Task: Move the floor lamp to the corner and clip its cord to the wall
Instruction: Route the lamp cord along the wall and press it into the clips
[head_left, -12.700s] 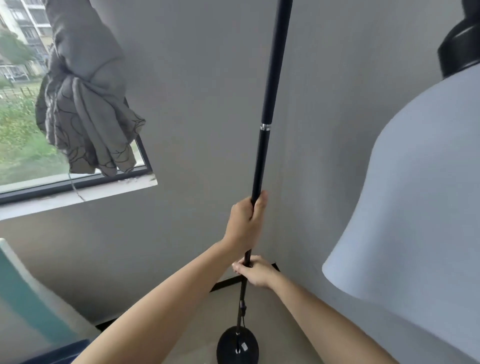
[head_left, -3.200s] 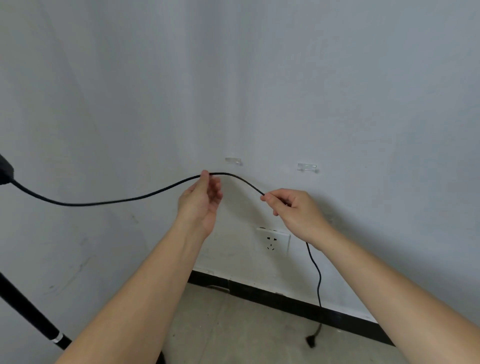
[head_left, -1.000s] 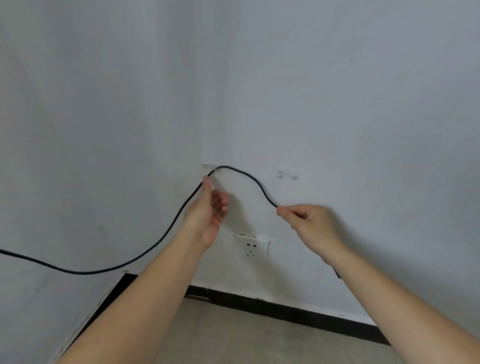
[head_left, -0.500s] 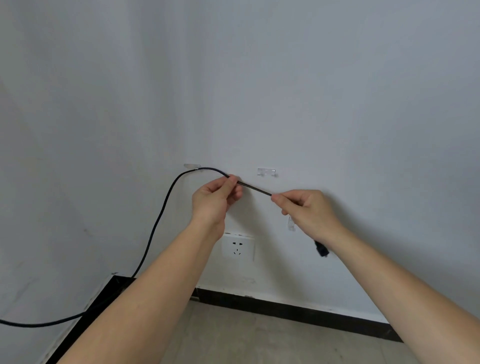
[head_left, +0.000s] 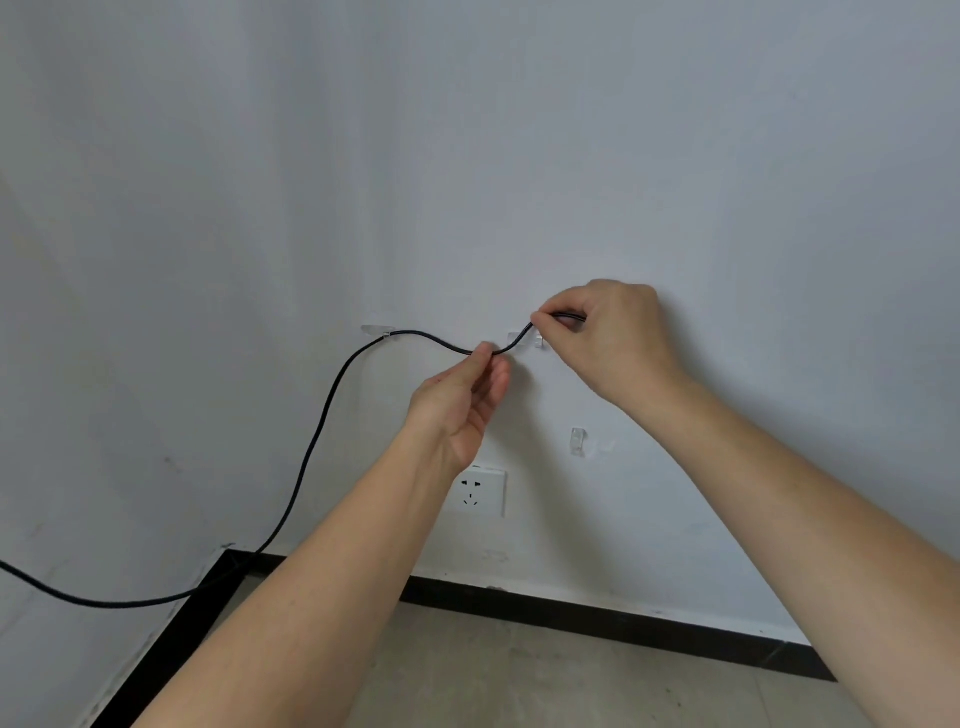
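Note:
The lamp's black cord (head_left: 317, 436) rises from the lower left and sits in a clear clip (head_left: 376, 330) on the white wall. From there it sags to my left hand (head_left: 460, 400), which pinches it between thumb and forefinger. It then climbs past a second clear clip (head_left: 522, 340) into my right hand (head_left: 608, 332), whose fingers are closed on it just right of and above that clip. The cord's end is hidden in that hand. The lamp itself is out of view.
A third clear clip (head_left: 577, 441) is stuck upright on the wall below my right wrist. A white wall socket (head_left: 480, 492) sits under my left hand. A black skirting board (head_left: 597, 621) runs along the wall and turns at the corner at lower left.
Both hands have moved right and up along the cord. My right hand has risen from below the second clip to beside it, and the plug that hung under it is no longer visible.

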